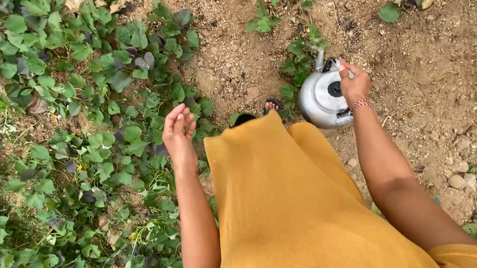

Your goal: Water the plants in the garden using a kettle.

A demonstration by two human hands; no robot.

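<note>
We are looking straight down over a mustard-yellow garment (pixel 289 208) at bare, stony soil (pixel 428 64). Our right hand (pixel 354 81) is reaching forward and closing its grip around the dark handle on top of a silver metal kettle (pixel 321 100); the fingers are curling over the handle, so that grip is narrow and holding the kettle. A beaded bracelet (pixel 360 104) is sitting on that wrist. The kettle is hanging just in front of the garment, to the right of centre, with its spout pointing away from us toward a small leafy plant (pixel 302 56). We cannot tell whether the kettle is touching the ground or being held clear of it.

Our left hand (pixel 179 130) is hovering out to the side, holding nothing; its fingers are lying loosely together and bending a little, so the grip is relaxed and partly open. It is hanging above the edge of a dense patch of green, heart-shaped leaves (pixel 66 146) that is covering the whole left side of the ground. 1 sandalled foot (pixel 272 105) is peeking out past the hem, between the 2 hands and just beside the kettle.
</note>
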